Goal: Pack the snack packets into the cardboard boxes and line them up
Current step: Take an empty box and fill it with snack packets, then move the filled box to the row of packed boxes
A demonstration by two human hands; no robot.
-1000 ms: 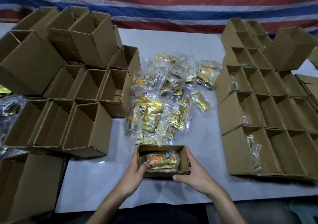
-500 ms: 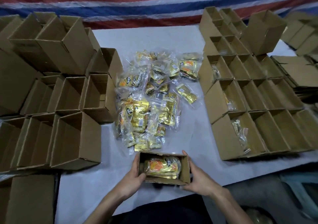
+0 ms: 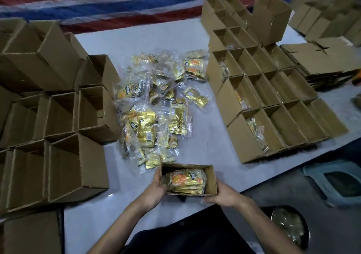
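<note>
Here, cardboard box (image 3: 212, 179) with snack packets (image 3: 186, 179) between left hand (image 3: 156, 192) and right hand (image 3: 224, 195), fingers (image 3: 157, 176) seemingly tight around both ends.

The fingers of the right hand (image 3: 224, 195) go under the held box (image 3: 212, 179) and cannot be seen; those of the left hand (image 3: 154, 191) lie mostly behind its side wall. The print on the packets (image 3: 185, 178) inside is too small to read. The boxes at the far right (image 3: 328, 19) are blurred, the boxes at the left (image 3: 7, 105) are cut by the edge. What the dark bowl (image 3: 289, 226) holds cannot be told.
</note>
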